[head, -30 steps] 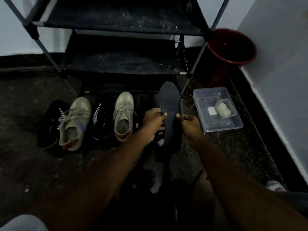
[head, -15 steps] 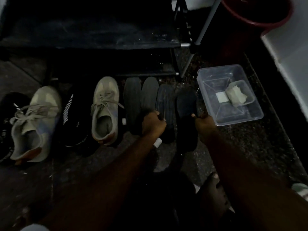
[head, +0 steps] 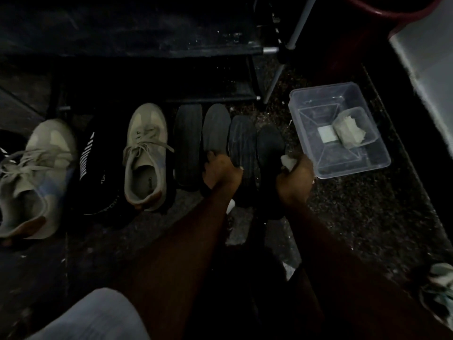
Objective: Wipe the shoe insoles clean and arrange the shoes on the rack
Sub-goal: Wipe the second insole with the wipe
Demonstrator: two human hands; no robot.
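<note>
Open floor (head: 367,212) at right, clear tub (head: 353,171) beside insoles (head: 215,128), rack shelf (head: 147,33) blocking behind

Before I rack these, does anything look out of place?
Only the shoe order: a black shoe sits between the left beige shoe and the right beige shoe, splitting the pair. The insoles lie neatly side by side.

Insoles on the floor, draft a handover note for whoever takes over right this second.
Left hand: curled over the row of insoles; grip unclear.
Right hand: pinches a white wipe at the rightmost insole.
Four insoles lie side by side on the floor before the rack; shoes stand left of them, none racked. Clear container at right.
Wiped or not: cannot tell.
To do: finish wiping, refit insoles, rack the shoes.
</note>
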